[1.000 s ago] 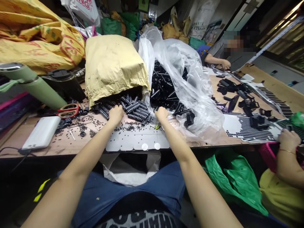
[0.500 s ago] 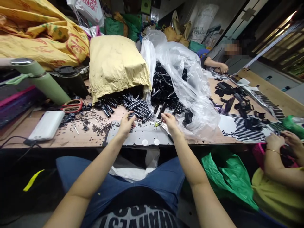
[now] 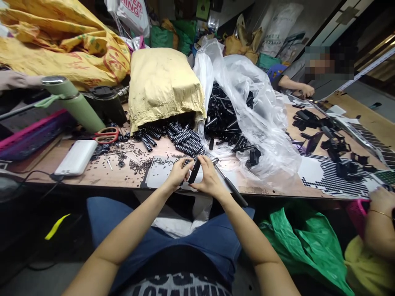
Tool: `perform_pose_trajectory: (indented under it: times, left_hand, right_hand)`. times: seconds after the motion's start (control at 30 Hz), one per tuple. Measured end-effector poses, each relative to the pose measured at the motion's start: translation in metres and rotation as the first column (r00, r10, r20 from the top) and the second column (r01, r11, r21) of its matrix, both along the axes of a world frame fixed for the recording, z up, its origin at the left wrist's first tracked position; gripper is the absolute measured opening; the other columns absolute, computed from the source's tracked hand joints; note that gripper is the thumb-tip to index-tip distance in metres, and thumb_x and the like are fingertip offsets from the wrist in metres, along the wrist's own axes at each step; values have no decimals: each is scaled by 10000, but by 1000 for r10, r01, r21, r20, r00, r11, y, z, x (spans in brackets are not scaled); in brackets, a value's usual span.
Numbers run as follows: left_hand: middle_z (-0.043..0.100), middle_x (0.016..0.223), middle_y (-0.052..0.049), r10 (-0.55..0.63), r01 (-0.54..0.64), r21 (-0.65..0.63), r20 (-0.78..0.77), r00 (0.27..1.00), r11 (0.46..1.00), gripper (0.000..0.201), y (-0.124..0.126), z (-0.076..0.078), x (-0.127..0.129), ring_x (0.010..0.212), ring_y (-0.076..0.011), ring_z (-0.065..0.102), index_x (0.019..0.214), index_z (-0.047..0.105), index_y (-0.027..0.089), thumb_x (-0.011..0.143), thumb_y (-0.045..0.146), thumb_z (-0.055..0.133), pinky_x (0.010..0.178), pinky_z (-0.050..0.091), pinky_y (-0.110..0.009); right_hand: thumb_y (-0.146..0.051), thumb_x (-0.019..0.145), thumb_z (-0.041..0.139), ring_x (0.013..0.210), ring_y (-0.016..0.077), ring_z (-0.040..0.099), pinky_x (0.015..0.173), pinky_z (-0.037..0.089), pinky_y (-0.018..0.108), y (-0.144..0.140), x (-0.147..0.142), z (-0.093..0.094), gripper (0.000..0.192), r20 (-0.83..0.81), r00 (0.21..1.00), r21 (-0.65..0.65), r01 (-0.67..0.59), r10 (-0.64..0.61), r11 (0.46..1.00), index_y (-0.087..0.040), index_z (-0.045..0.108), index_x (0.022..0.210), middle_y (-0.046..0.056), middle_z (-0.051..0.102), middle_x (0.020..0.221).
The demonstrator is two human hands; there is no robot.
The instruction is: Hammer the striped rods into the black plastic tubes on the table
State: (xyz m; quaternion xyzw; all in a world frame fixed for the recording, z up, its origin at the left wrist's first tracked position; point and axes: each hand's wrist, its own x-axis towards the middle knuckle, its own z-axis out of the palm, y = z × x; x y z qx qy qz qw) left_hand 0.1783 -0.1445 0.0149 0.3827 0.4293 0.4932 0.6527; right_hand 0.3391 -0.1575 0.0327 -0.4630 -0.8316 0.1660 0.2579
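In my right hand (image 3: 210, 176) is a black tube-like piece (image 3: 194, 171), held tilted between thumb and fingers. My left hand (image 3: 179, 173) is close beside it with curled fingers, closed around a small black-and-white striped rod (image 3: 187, 162) that is mostly hidden. Just right of my right hand lies a hammer (image 3: 230, 184), its dark handle reaching past the table edge. Beyond my hands, a pile of striped rods (image 3: 187, 137) spills from a yellow sack (image 3: 166, 82). Black plastic pieces (image 3: 224, 109) fill a clear plastic bag (image 3: 262, 107) to the right.
Left are red-handled scissors (image 3: 106, 135), a white power bank (image 3: 76, 157) and a green bottle (image 3: 74, 105). Small black rings (image 3: 132, 160) are scattered over the table. At right lie black parts (image 3: 336, 144), with one co-worker's hand (image 3: 305, 90) behind and another's arm (image 3: 381, 213) nearer.
Both hands have come together and nearer the table edge. My right hand has moved left with the black tube-like piece. The hammer's handle now extends over the edge. The view has shifted.
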Motion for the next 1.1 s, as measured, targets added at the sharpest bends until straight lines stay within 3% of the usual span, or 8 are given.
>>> perform_pose_trajectory:
  times: [0.27,0.5,0.73,0.83,0.9,0.97,1.03,1.1]
  left_hand:
    - [478,493,76,23,-18,-53,100,995,998,588,-4,2,-8,299,-53,380,1252,566,158,806,539,598,288,213,-156]
    - [568,520,14,43,-7,-179,202,978,984,391,-15,14,3,401,-143,562,979,615,123,748,438,632,382,447,-225]
    - [575,589,-11,25,6,-291,102,994,957,347,-11,6,8,419,-138,568,876,591,122,787,456,621,423,483,-254]
    - [629,753,-62,-8,-5,-126,-99,995,992,397,-9,-10,13,593,-166,628,1017,643,119,833,465,577,583,540,-316]
    - [636,921,-97,46,17,156,-391,919,988,413,-11,-25,17,805,-205,637,1160,635,138,841,397,587,757,537,-365]
    - [616,1019,-121,163,164,398,-669,725,903,438,-14,-40,19,947,-231,595,1256,593,141,844,292,588,870,493,-391]
    - [615,1027,-137,243,376,466,-827,507,801,420,-16,-52,16,958,-233,577,1285,564,124,874,199,520,879,473,-395]
    - [626,1028,-146,294,548,446,-891,345,708,399,-17,-60,10,936,-224,578,1278,558,121,900,126,432,837,467,-374]
  right_hand:
    - [-392,590,842,1407,318,255,1097,391,491,-12,-2,-5,1121,-251,965,-52,-96,80,994,-225,181,1480,166,274,1455]
    - [-401,583,857,1430,297,260,1176,277,486,-8,-10,-6,1119,-375,895,-57,-283,242,957,-257,187,1467,141,276,1510]
    - [-331,572,826,1345,285,373,1126,358,463,-11,-12,-20,1065,-343,933,-128,-167,114,978,-210,220,1439,147,351,1424]
    - [-307,558,808,1320,305,383,1121,346,489,-10,-14,-35,1043,-265,964,-82,-54,30,995,-176,238,1421,165,382,1390]
    - [-306,585,786,1313,320,380,1120,331,502,-10,-14,-48,1000,-200,979,-39,44,-51,998,-135,250,1412,192,399,1372]
    - [-304,645,747,1314,320,376,1109,337,492,-11,-8,-58,926,-122,987,-19,106,-108,994,-99,261,1406,218,403,1372]
    - [-317,706,711,1309,321,379,1083,355,486,-14,7,-62,834,-2,983,-13,183,-183,983,-90,298,1394,225,418,1372]
    - [-353,765,676,1262,347,412,1028,374,514,-18,33,-61,670,156,911,21,384,-382,923,-96,409,1323,232,473,1317]
